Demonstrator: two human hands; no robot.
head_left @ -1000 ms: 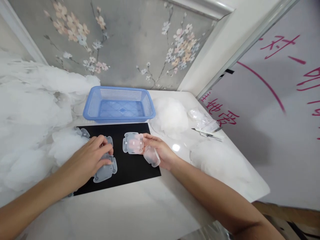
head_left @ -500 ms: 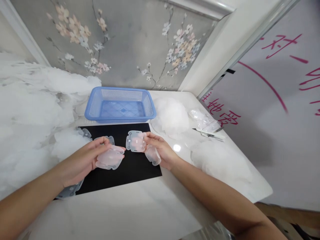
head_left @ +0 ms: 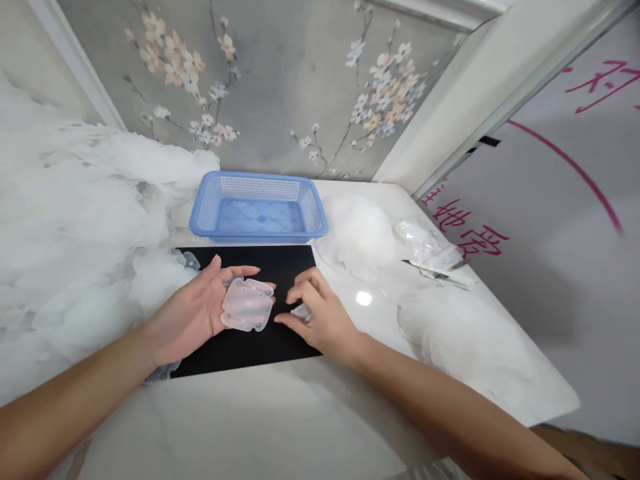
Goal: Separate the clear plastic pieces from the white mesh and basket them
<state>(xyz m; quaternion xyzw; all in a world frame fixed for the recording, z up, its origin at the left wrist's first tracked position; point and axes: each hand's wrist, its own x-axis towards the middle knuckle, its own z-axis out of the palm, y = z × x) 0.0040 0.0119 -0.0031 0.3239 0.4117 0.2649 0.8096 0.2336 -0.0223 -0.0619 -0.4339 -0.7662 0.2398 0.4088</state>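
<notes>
Palm up, my left hand (head_left: 200, 307) has its thumb and fingers spread, and translucent scalloped pieces (head_left: 248, 305) lie across its fingers above the black mat (head_left: 225, 353). To the right, my right hand (head_left: 320, 310) is curled, thumb and fingertips apart, with a small translucent piece (head_left: 301, 311) inside the curl, partly hidden by the fingers. More translucent pieces (head_left: 187, 260) rest at the mat's left edge, partly under a white heap.
Behind the mat stands a blue basket (head_left: 257, 237). White translucent heaps (head_left: 65, 233) cover the left side; a smaller pile (head_left: 355, 233) sits right of the basket. Clear plastic bags (head_left: 427, 245) and another translucent pile (head_left: 465, 340) lie farther right.
The flat piece pinched in my right hand is now with the pieces on my left hand. My left hand has opened; my right fingers have curled over the small piece. The view has shifted slightly.
</notes>
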